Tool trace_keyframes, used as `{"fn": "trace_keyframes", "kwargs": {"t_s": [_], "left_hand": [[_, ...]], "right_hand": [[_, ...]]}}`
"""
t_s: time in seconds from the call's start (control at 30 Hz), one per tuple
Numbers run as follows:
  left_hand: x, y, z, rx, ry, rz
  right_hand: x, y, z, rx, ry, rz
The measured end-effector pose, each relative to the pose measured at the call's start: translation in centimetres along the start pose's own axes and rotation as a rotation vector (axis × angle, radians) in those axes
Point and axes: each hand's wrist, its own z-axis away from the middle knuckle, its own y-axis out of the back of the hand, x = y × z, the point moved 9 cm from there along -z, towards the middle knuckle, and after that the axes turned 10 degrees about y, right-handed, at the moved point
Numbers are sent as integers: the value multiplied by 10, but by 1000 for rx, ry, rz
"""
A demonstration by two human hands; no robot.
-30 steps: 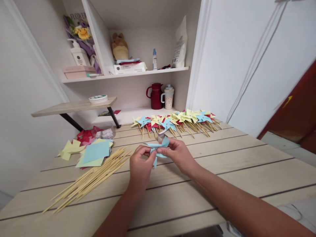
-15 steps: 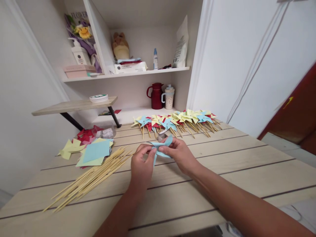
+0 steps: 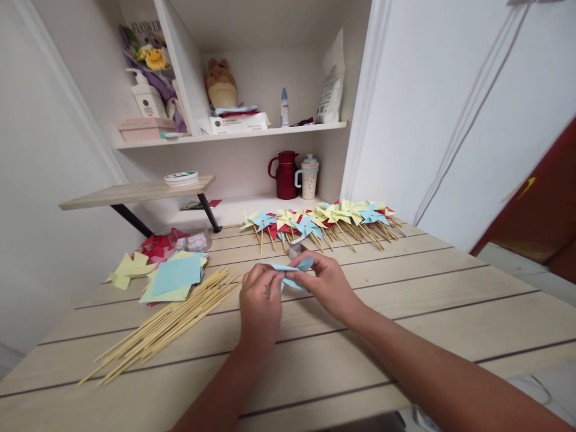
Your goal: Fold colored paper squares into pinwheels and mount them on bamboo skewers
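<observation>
I have the blue paper [image 3: 284, 267] up in front of me, lifted over the table [image 3: 414, 279], and both hands are on it. My left hand [image 3: 260, 300] grasps it from the nine o'clock side, thumb and fingers bent in tight near the middle. My right hand [image 3: 327, 285] pinches it from three o'clock, with one loose flap curling up beyond the fingertips. Whatever lies right under my fingers is hidden, so I cannot tell how the centre sits.

Judging by its shape, I am gathering the flaps toward the middle. To do that well, I want one thumb pressing firmly on the centre so that gathered points can't spring out, while the other hand brings a flap over in a soft curve. A hard crease would flatten it, and too strong a tug could tear the paper near the middle. Even tension on both sides should leave the blades balanced.

Taking the paper as the clock's centre, a grey ring [image 3: 296, 247], perhaps a roll of tape, stands just beyond at twelve. The row of pinwheels [image 3: 330, 217] on sticks spreads from twelve to two. Loose wooden sticks [image 3: 164, 327] lie at eight, and the stacked sheets [image 3: 177, 276] at nine, beside a yellow cut-out [image 3: 128, 271].
</observation>
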Motion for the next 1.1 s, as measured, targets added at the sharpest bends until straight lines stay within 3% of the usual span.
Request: {"fn": "trace_keyframes", "kwargs": {"t_s": [0.33, 0.53, 0.8, 0.9, 1.1], "left_hand": [[3, 13, 4, 192, -11, -167], [17, 13, 7, 209, -156, -226], [15, 6, 8, 149, -196, -246], [8, 2, 4, 103, -151, -231], [-22, 8, -8, 122, 128, 4]], "right_hand": [[-7, 1, 1, 3, 38, 80], [-14, 1, 0, -9, 80, 165], [-7, -3, -1, 8, 34, 196], [1, 0, -1, 38, -7, 150], [17, -4, -1, 25, -105, -128]]}}
